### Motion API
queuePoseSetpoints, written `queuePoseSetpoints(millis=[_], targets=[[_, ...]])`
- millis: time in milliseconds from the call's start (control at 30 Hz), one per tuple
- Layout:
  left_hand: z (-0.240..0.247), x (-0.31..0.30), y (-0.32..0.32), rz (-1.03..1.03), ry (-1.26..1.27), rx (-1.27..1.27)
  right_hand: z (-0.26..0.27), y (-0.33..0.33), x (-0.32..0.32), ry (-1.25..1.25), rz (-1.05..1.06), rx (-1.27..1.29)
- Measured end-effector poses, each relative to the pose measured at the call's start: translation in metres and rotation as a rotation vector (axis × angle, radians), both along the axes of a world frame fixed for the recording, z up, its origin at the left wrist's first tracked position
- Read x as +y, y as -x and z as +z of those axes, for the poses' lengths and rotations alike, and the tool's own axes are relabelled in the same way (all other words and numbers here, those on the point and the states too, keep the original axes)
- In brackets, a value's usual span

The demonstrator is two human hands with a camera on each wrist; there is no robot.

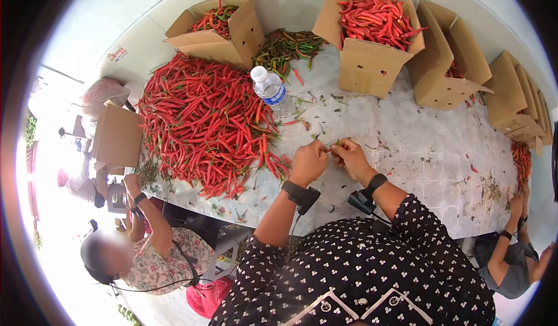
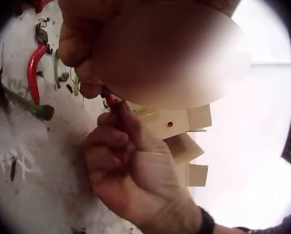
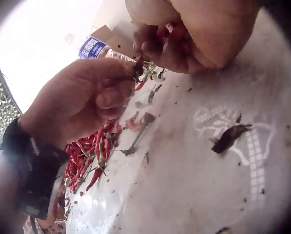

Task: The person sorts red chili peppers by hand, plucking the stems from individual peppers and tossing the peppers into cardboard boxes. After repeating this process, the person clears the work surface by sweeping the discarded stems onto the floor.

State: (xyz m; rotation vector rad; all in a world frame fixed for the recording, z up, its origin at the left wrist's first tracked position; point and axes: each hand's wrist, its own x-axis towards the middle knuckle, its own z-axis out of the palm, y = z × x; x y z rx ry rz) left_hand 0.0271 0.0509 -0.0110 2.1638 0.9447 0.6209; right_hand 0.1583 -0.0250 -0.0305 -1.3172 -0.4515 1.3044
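Over the table, my left hand [image 1: 309, 163] and right hand [image 1: 353, 162] meet at a small red chili [image 2: 111, 101]. The fingertips of the left hand [image 3: 82, 97] pinch one end of it, where a dark stem end [image 3: 137, 72] shows. My right hand [image 2: 135, 175] grips the other end between thumb and curled fingers. More red shows inside the right fingers in the right wrist view, mostly hidden by them. To the left of my hands spreads a large heap of red chilies [image 1: 200, 119].
A water bottle [image 1: 270, 90] stands beside the heap. Behind are a carton of red chilies [image 1: 372, 64], another carton [image 1: 232, 38] and a pile of greenish chilies [image 1: 288, 50]. Stem scraps [image 2: 45, 112] litter the table [image 1: 418, 169]. Other people [image 1: 157, 256] work at both sides.
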Motion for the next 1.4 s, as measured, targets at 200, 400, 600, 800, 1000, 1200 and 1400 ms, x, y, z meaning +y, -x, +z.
queuePoseSetpoints(millis=[200, 400, 600, 800, 1000, 1200, 1400], targets=[[0.025, -0.006, 0.002, -0.266, 0.469, -0.102, -0.011, -0.012, 0.000, -0.038, -0.044, 0.329], [0.023, 0.024, 0.002, -0.167, 0.233, 0.007, 0.002, -0.025, 0.004, -0.026, -0.013, 0.440], [0.006, 0.055, -0.010, 0.241, -0.158, 0.240, 0.080, -0.081, 0.031, -0.218, -0.052, -0.221], [-0.022, 0.061, -0.014, 0.255, -0.140, 0.359, 0.157, -0.111, 0.051, -0.416, -0.177, -0.803], [-0.030, 0.049, 0.010, 0.201, -0.036, 0.017, 0.167, -0.112, 0.053, -0.392, -0.317, -0.790], [-0.029, 0.027, 0.025, 0.198, 0.274, -0.187, 0.173, -0.100, 0.042, -0.580, -0.398, -0.660], [0.001, 0.005, 0.030, 0.127, 0.786, -0.430, 0.130, -0.064, 0.031, -0.358, -0.256, -0.644]])
